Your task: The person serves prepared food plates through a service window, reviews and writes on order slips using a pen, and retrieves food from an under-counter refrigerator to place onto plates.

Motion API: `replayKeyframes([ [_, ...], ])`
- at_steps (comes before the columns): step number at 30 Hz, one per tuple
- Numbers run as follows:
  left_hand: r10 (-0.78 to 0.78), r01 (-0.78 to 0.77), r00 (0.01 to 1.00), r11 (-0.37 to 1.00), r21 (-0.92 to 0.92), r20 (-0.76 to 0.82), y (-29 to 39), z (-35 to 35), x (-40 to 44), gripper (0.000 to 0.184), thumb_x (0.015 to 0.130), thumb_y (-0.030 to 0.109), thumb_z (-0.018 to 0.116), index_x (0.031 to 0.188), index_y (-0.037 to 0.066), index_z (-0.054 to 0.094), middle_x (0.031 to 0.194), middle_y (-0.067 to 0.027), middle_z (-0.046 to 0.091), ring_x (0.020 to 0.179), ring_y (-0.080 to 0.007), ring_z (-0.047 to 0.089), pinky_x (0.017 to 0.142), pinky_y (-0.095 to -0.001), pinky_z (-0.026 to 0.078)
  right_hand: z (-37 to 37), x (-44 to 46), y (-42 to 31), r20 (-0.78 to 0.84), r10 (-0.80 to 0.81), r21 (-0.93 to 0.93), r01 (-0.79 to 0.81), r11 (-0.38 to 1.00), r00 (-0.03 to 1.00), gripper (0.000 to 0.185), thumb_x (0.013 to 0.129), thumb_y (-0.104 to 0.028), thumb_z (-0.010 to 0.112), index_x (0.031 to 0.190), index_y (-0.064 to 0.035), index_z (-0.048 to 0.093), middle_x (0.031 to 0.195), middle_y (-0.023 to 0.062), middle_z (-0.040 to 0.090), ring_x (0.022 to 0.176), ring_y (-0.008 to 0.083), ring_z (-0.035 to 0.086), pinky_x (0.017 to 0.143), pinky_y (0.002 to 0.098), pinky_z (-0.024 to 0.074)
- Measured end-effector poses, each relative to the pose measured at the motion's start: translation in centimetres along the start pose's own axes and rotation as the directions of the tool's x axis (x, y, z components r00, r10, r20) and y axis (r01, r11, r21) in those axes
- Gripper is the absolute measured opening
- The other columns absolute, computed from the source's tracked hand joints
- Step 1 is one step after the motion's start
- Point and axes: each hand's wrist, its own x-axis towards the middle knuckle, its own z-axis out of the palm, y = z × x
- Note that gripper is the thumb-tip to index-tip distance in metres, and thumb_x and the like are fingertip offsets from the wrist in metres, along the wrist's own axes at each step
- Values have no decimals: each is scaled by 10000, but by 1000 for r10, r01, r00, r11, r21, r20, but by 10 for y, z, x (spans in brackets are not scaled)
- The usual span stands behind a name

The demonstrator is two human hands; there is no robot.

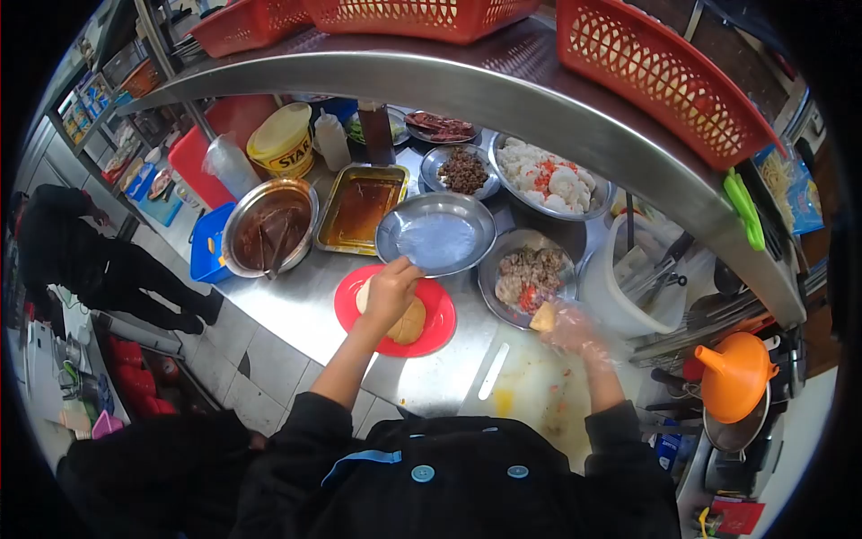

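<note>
My left hand (391, 295) is above a red plate (442, 316), its fingers pinched together by the near rim of a shallow metal bowl (437, 232); whatever is between them is hidden. Under that hand, a tan bun (409, 323) lies on the plate, partly covered by my wrist. My right hand (579, 332), in a clear plastic glove, is closed on a tan piece of food (543, 317). It is at the near right rim of a metal bowl of chopped meat mix (530, 274) with red bits in it.
A knife (494, 371) lies on the stained cutting board (534, 386). Behind are a sauce bowl (269, 229), a tray of brown liquid (364, 211) and a bowl of white food (548, 175). A metal shelf (431, 76) overhangs the counter. Another person (99, 251) stands at left.
</note>
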Motion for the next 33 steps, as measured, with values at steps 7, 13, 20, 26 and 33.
replayKeyframes([
  [7, -114, 76, 956, 986, 147, 272, -33, 51, -3, 234, 634, -41, 578, 828, 80, 632, 836, -70, 546, 848, -247, 551, 715, -367, 483, -72, 41, -75, -376, -23, 223, 114, 968, 926, 759, 651, -370, 705, 1270, -38, 415, 1141, 207, 525, 1110, 355, 466, 941, 399, 372],
  [13, -72, 96, 952, 993, -66, 297, 24, -16, 11, 519, 606, 31, 721, 1100, 101, 577, 1139, -133, 476, 1083, -318, 424, 928, -399, 376, -36, 172, -158, -237, -172, -61, 162, 985, 956, 588, 654, -423, 672, 1087, -39, 567, 1100, 182, 562, 1039, 307, 530, 895, 388, 415],
  [20, -463, 456, 886, 877, 153, 9, -3, -137, -86, 417, 636, 63, 727, 1031, 113, 603, 1098, -116, 517, 1070, -304, 450, 914, -401, 369, -10, 192, -163, -618, -201, -75, 197, 977, 760, 454, 666, -368, 681, 989, -52, 634, 962, 150, 625, 991, 295, 559, 894, 398, 411],
  [26, -862, 755, 495, 488, 439, 107, -9, -204, -194, 432, 709, 173, 705, 1099, 49, 565, 1067, -189, 541, 996, -351, 509, 878, -404, 413, -58, 57, -214, -572, -331, 11, 410, 912, 750, 426, 726, -208, 660, 1087, -2, 568, 1120, 206, 553, 1040, 348, 530, 885, 406, 421],
  [33, -902, 889, 264, 365, 277, 342, 25, -198, -281, 587, 777, 371, 652, 1210, 13, 481, 1096, -232, 566, 1017, -325, 560, 850, -384, 448, 19, -32, -292, -85, -712, 598, 607, 524, 697, 342, 715, -166, 677, 1017, -28, 599, 1027, 170, 591, 962, 334, 558, 857, 381, 438],
])
